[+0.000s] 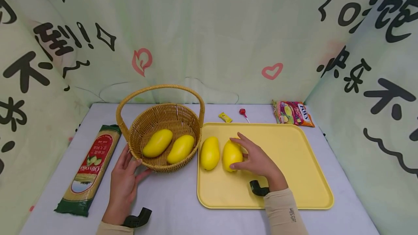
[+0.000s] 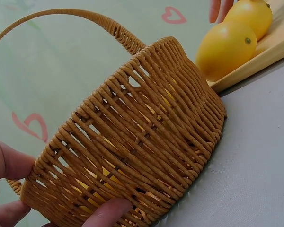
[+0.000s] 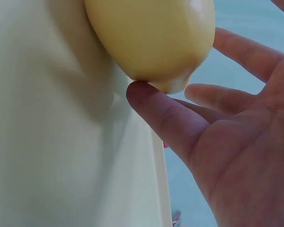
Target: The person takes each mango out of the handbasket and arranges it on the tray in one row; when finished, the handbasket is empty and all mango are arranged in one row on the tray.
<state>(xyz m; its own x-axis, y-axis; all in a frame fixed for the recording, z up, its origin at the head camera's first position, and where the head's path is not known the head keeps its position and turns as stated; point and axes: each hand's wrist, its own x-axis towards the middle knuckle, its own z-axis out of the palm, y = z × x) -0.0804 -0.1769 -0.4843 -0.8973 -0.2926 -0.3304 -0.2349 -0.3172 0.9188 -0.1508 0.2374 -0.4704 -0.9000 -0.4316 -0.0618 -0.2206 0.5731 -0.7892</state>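
Note:
In the head view my left hand (image 1: 125, 180) holds the near-left side of a handled wicker basket (image 1: 166, 168); in the left wrist view the thumb (image 2: 109, 213) lies against its weave. Two yellow mangoes, one at the left (image 1: 158, 143) and one at the right (image 1: 180, 149), lie inside. My right hand (image 1: 256, 159) spans a third mango (image 1: 229, 154) on the yellow tray (image 1: 287, 177), with the thumb at its near end and fingers around the far end. The right wrist view shows the thumb (image 3: 165, 116) against this mango. Just left of it lies another mango (image 1: 210, 153).
A long green-ended Olivoila package (image 1: 91, 169) lies left of the basket. Behind the tray are a small yellow wrapped candy (image 1: 225, 117), a red lollipop (image 1: 242, 112) and a colourful snack bag (image 1: 292, 113). Printed curtains (image 1: 209, 46) enclose the back and sides of the white-covered table (image 1: 173, 206).

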